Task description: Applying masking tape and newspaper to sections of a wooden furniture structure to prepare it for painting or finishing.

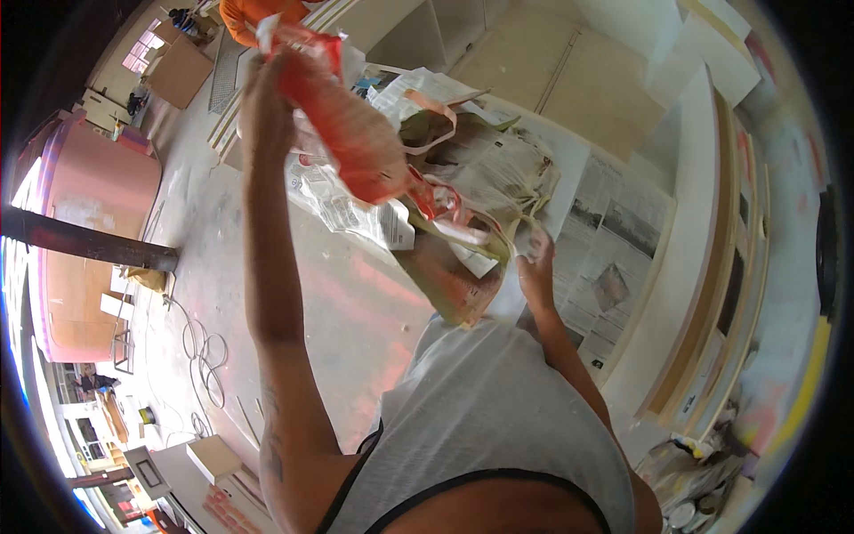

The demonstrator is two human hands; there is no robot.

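Note:
Raised at the upper left, my left hand (269,102) is closed on a red and white plastic sheet (351,142), which hangs down to the right and is smeared by motion. Below and beside it spreads a bundle of crumpled newspaper (520,169) with twisted strips of tape along its edges. A brownish-green flap (445,280) of the bundle hangs close to my shirt. My right hand (536,271) grips the near right edge of this bundle; its fingertips are blurred. How much of the bundle rests on the surface beneath is hidden.
Flat newspaper (614,245) covers a board to the right, beside long pale panels (703,240). White cabinet pieces (427,40) stand at the back. A person in orange (253,18) is beyond my left hand. Cables (206,356) coil on the floor near a dark post (98,245).

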